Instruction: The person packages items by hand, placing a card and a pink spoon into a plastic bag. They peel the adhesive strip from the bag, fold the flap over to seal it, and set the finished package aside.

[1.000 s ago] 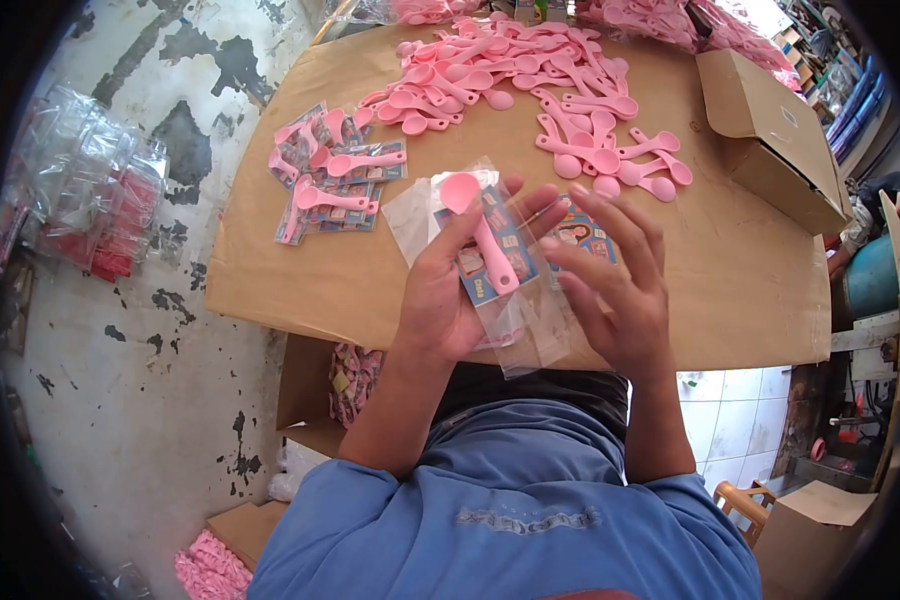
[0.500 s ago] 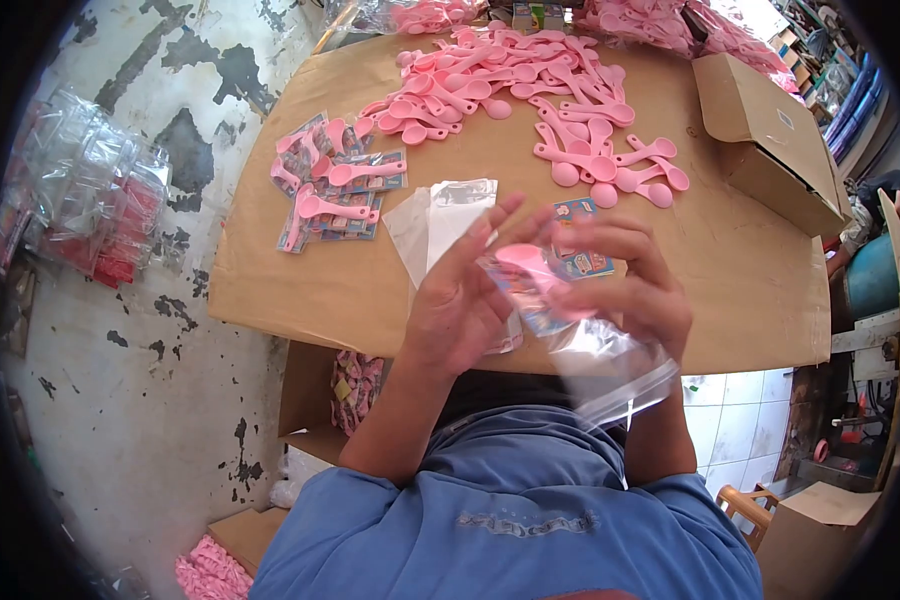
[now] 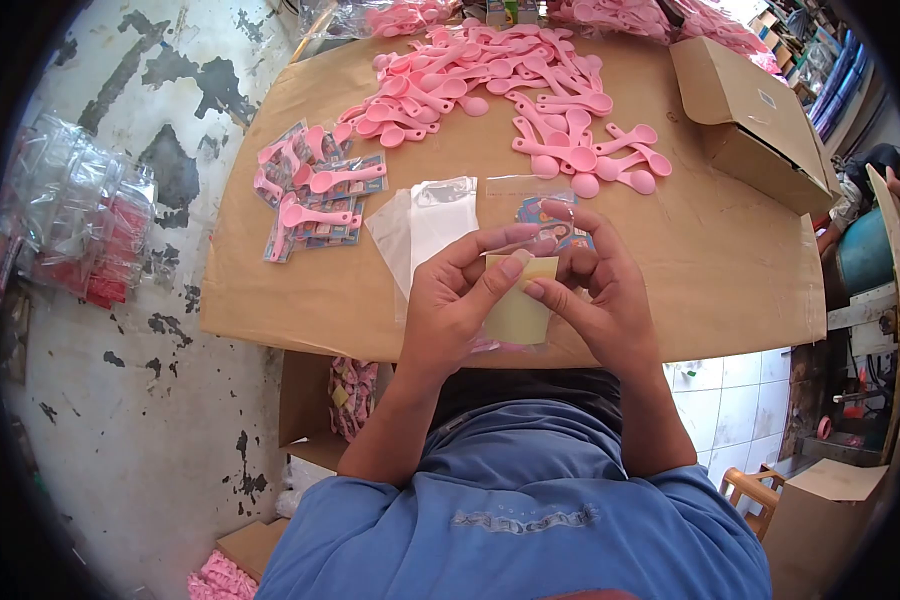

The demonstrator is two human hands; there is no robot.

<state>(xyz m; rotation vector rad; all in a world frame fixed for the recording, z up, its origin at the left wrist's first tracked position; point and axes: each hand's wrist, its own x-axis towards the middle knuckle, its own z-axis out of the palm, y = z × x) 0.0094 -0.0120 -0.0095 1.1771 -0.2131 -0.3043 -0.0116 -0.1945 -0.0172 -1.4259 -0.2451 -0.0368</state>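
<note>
My left hand [image 3: 450, 305] and my right hand [image 3: 595, 295] meet over the near edge of a cardboard-covered table [image 3: 730, 270]. Together they pinch a clear bag holding a printed card, seen from its pale back [image 3: 518, 310]; the pink spoon inside is mostly hidden. Just beyond my fingers lie empty clear bags [image 3: 425, 225] and a stack of printed cards [image 3: 548, 212]. A heap of loose pink spoons [image 3: 510, 85] covers the far part of the table. Several packed spoons [image 3: 315, 195] lie at the left.
An open cardboard box [image 3: 755, 125] stands at the table's right. Bundles of plastic bags [image 3: 75, 225] lie on the floor at the left. Another person [image 3: 870, 185] sits at the far right. More boxes sit under and beside the table.
One second ago my left hand held a spoon on its card. Both hands then slid them into a clear bag; now the bag is turned card-back up and pinched by both hands.
</note>
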